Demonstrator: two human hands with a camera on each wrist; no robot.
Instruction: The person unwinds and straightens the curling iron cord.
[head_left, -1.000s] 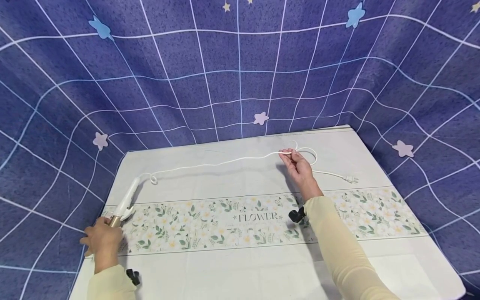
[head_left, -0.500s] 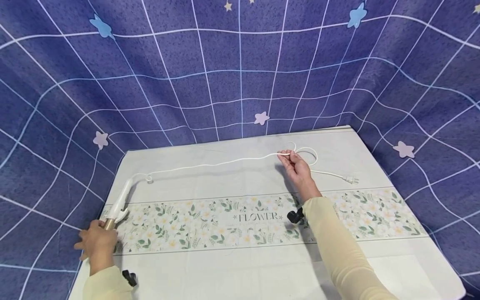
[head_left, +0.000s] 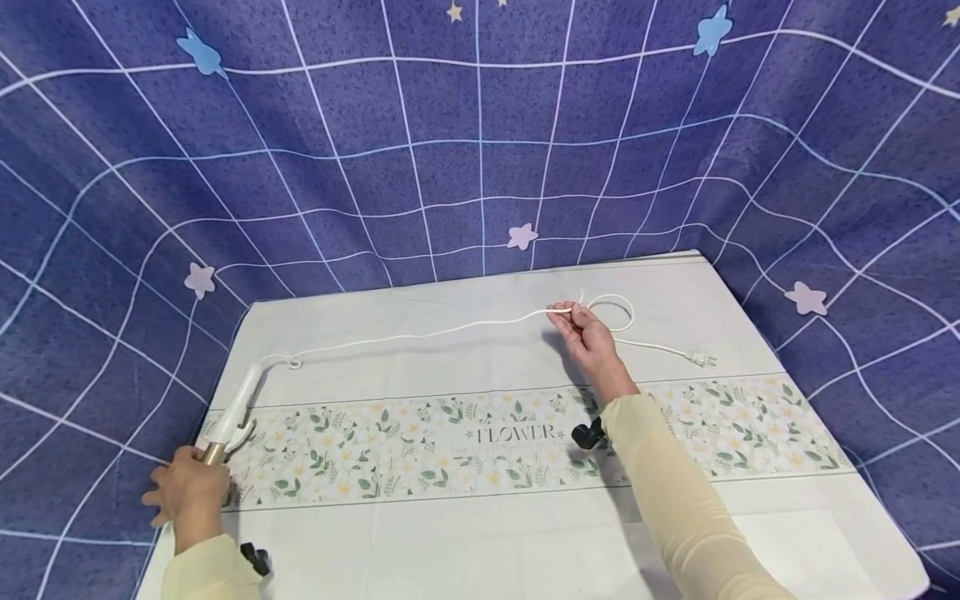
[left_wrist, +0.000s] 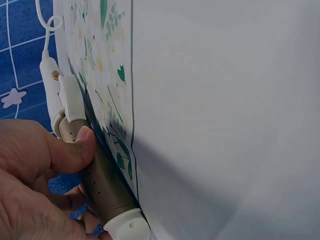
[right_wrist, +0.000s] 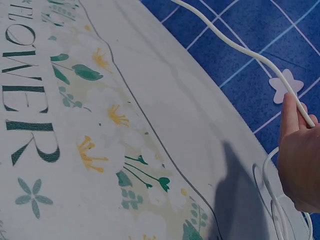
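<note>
At the table's left edge lies a white curling iron (head_left: 238,404) with a gold-brown barrel, its handle slanting away from me. My left hand (head_left: 191,492) grips it by the barrel. In the left wrist view the thumb presses on the perforated barrel (left_wrist: 107,180), below the white clamp lever (left_wrist: 74,97); a white tip shows past the fingers. From the handle's end a white cord (head_left: 408,336) runs across to my right hand (head_left: 592,337), which pinches it. In the right wrist view the cord (right_wrist: 240,47) passes over the fingers, close above the table.
Beyond the right hand the cord forms a loop and ends in a two-pin plug (head_left: 701,359) on the table. A white cloth (head_left: 450,533) with a floral band covers the table. Blue star-patterned curtains (head_left: 480,167) stand around its back and sides.
My left hand has drawn the curling iron left and a little nearer. My right hand has shifted slightly left with the cord, and the small cord loop near the handle has moved left and shrunk.
</note>
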